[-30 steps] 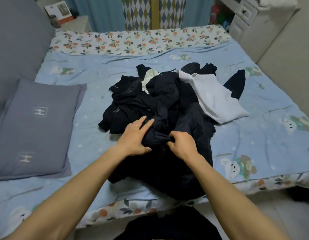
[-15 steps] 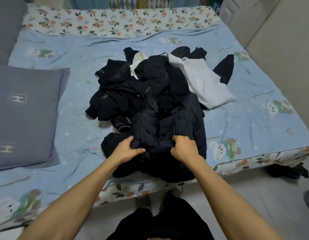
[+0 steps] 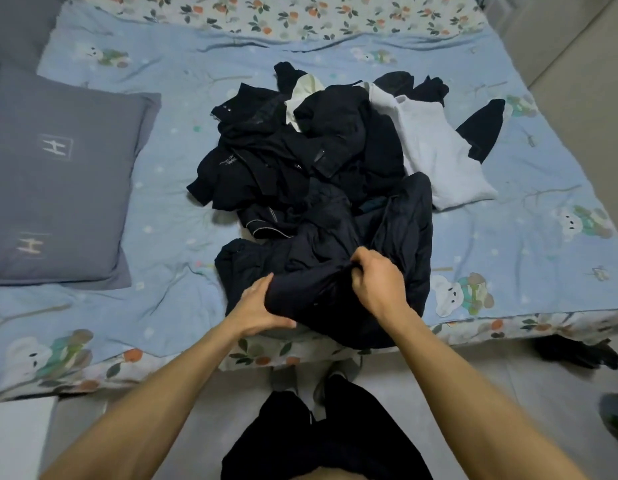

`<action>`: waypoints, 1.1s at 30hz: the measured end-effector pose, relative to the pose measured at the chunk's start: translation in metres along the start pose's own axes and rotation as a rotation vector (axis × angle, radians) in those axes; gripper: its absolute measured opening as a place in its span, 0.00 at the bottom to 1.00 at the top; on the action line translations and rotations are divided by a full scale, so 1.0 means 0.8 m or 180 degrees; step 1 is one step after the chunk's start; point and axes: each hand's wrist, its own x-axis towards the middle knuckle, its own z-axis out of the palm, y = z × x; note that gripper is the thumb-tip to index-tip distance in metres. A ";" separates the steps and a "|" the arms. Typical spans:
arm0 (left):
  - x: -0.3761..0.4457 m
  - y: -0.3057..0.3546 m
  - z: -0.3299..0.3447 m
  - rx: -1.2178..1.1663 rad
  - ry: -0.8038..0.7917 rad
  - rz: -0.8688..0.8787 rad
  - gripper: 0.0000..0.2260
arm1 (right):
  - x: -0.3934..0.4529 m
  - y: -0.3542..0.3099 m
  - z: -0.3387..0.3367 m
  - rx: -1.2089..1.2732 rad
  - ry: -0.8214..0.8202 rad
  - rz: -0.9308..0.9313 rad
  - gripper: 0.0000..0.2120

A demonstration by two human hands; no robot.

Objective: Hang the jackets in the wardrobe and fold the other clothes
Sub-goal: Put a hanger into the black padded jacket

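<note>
At the bed's (image 3: 103, 306) near edge the left hand (image 3: 257, 308) and right hand (image 3: 378, 284) each keep a closed grip on bunched folds of a dark jacket (image 3: 397, 237), seemingly soft, slippery and bulky, best regripped at collar or shoulders, with the clothes pile (image 3: 318, 150) beyond.

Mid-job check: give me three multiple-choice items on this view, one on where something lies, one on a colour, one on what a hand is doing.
1. Where does the grey pillow lie relative to the pile of clothes?
A. left of it
B. right of it
C. on top of it

2. What colour is the garment at the pile's right edge?
A. red
B. white
C. green

3. What is the right hand doing?
A. resting flat on the pillow
B. hanging clear of the bed
C. gripping the dark jacket

Answers: 1 A, the pillow sits at the left of the bed; 2 B, it is pale against the dark clothes; 3 C, its fingers curl into the fabric.
</note>
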 end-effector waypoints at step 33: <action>-0.016 0.276 -0.122 -0.5032 0.0384 -0.0037 0.08 | 0.023 -0.089 -0.116 0.1787 -0.0070 0.0184 0.24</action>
